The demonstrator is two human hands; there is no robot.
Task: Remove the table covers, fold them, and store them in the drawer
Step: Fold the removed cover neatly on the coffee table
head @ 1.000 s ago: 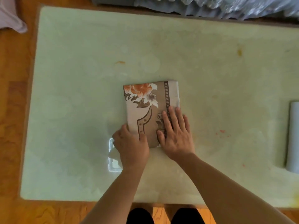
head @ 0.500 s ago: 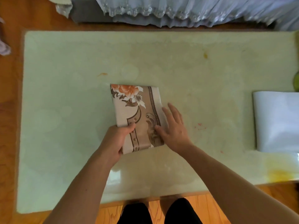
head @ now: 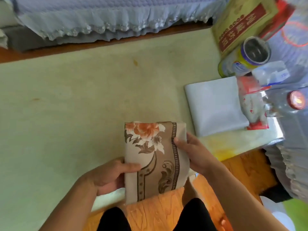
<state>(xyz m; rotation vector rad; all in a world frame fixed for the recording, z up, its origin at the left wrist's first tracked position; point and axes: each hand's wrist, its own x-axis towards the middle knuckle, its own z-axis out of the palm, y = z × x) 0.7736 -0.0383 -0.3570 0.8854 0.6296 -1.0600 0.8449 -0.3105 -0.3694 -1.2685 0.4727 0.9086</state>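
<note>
Both hands grip the folded beige floral table cover over the pale green counter near edge: left hand pinching its left side, right hand its right. It looks light, soft and floppy; holding opposite edges should keep the folds together.

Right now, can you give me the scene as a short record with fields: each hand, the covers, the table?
left hand: grips the left edge of the floral cover, thumb on top
right hand: grips its right edge
floral cover: folded, held over the table's near edge
white cover: folded, lying on the table
drawer: not in view
</note>
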